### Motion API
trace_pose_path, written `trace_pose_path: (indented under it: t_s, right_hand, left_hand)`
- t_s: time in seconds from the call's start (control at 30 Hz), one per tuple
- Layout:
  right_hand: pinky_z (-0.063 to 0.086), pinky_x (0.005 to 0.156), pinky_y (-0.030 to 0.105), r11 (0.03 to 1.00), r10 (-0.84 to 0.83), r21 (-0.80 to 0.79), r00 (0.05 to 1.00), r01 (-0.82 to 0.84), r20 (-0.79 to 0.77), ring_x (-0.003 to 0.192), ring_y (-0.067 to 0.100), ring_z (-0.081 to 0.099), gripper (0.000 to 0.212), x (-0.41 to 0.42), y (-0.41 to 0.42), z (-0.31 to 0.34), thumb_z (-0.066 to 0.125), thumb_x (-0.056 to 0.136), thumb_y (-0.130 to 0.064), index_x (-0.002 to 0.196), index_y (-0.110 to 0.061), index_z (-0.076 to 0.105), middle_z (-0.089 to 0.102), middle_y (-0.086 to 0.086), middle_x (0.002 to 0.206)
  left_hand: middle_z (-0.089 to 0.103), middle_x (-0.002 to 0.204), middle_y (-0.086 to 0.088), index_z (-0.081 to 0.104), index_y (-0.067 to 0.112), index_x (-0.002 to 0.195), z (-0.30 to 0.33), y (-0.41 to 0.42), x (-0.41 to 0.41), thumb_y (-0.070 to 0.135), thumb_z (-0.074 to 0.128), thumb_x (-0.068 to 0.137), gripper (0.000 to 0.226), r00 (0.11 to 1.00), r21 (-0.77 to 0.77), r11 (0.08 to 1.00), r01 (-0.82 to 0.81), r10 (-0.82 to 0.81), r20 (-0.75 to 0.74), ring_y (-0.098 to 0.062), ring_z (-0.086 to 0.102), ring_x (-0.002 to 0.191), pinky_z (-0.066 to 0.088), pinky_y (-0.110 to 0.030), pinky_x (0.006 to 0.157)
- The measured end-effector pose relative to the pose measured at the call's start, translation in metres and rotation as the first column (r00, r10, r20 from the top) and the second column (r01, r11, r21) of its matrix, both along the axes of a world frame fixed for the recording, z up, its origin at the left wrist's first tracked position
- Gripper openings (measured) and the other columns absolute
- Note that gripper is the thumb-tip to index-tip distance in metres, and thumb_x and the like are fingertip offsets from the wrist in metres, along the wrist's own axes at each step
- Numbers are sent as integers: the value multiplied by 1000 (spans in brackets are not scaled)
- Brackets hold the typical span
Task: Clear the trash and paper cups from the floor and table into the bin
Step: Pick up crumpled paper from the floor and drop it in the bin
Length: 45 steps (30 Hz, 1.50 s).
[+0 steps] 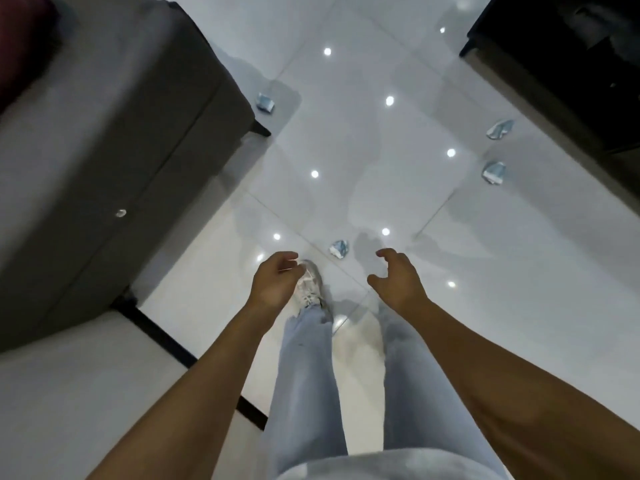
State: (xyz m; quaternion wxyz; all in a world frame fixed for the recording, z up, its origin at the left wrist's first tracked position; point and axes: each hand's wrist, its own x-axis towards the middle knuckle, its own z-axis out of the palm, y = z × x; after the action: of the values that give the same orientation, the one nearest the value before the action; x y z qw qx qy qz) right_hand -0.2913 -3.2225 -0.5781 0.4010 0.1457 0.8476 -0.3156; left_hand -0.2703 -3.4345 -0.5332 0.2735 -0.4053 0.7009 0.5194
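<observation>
- Head view: you are looking straight down at a glossy white tiled floor (381, 140) dotted with bright reflections of ceiling lights.
- Your left hand (273, 282) hangs over the floor with its fingers loosely curled and nothing in it; it overlaps your white sneaker (310, 289) in the picture.
- Your right hand (398, 278) is spread wide, fingers bent like a claw, and it too is empty.
- The nearest crumpled blue-and-white paper (339, 249) lies on the floor just beyond the sneaker, between your two hands in the picture; neither hand touches it.
- A second crumpled piece (266, 102) lies well beyond the sneaker and to its left, just beside the far corner of the grey sofa (138, 140), near that sofa's dark leg.
- A third crumpled piece (493, 173) lies well to the right of the sneaker and farther out.
- A fourth crumpled piece (499, 129) sits just beyond the third, near the edge of the dark furniture (571, 64) at the upper right; I cannot tell what that furniture is.
- The grey sofa fills the area left of the sneaker, with a dark red cushion (20, 46) at its far left corner.
- Your light blue jeans (304, 375) run down to the sneaker; only the one shoe shows.
- The four pieces are too crushed and blurred to tell cups from plain paper.
</observation>
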Motion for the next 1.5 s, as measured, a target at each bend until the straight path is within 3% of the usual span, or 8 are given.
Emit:
trace_pose_path:
  t_s: [0.3,0.57,0.77,0.9,1.1,1.3,1.4,1.5]
  right_hand:
    - [40,94,31,999,42,20,999,-42,-4,118,26,47,57,-34,9,-153,68,83,-20,135,-16,44,46,11,132]
    - [42,95,38,911,412,18,909,-412,-66,125,30,38,63,-48,7,-340,66,83,-27,139,-18,38,36,10,142]
    - [42,102,44,623,779,153,588,-767,-219,132,36,31,66,-40,-14,-450,64,85,-32,141,-16,33,29,14,149]
    - [38,105,45,511,851,214,455,-833,-261,131,39,33,54,-24,-23,-497,56,88,-24,138,-12,38,34,18,146]
    - [45,97,38,588,784,96,537,-803,-313,114,30,46,48,-18,-18,-522,53,86,-16,133,-9,44,50,13,129]
    - [37,98,29,872,423,-53,805,-486,-415,122,23,39,69,-105,-9,-513,66,83,-27,142,-15,33,42,4,138]
    - [35,97,26,920,289,-103,830,-379,-478,123,22,39,73,-155,-1,-502,67,82,-28,144,-17,30,43,4,137]
    - [33,98,24,934,187,-167,829,-317,-527,125,20,39,76,-195,10,-492,69,82,-30,145,-18,28,44,3,138]
  left_hand:
    - [62,111,-3,62,21,110,-161,-6,-46,17,64,87,23,994,-19,998,67,-65,91,-11,56,93,40,-16,68]
    - [63,110,-4,62,17,114,-333,9,-53,15,64,88,27,995,-85,995,58,-50,89,-11,58,92,40,-13,65]
    - [63,112,-4,61,17,116,-442,8,-60,16,63,88,28,994,-96,992,83,-76,75,-15,58,101,41,-22,81]
    - [64,109,-1,62,17,115,-491,3,-71,16,63,88,28,996,-103,991,86,-83,35,-11,58,96,40,-16,74]
    - [66,108,-5,65,17,108,-520,6,-94,10,61,87,22,996,-4,997,80,-80,46,-17,61,97,48,-26,86]
    - [66,115,-11,65,14,109,-526,23,-141,6,59,86,25,991,130,984,118,-124,39,-25,62,108,49,-38,97]
    - [67,115,-11,63,14,113,-519,31,-188,8,59,89,25,997,236,971,-22,37,-61,-23,62,107,52,-32,89]
    - [71,109,-4,62,19,115,-509,42,-229,12,66,85,31,991,307,948,84,-46,-129,-21,63,110,50,-34,93]
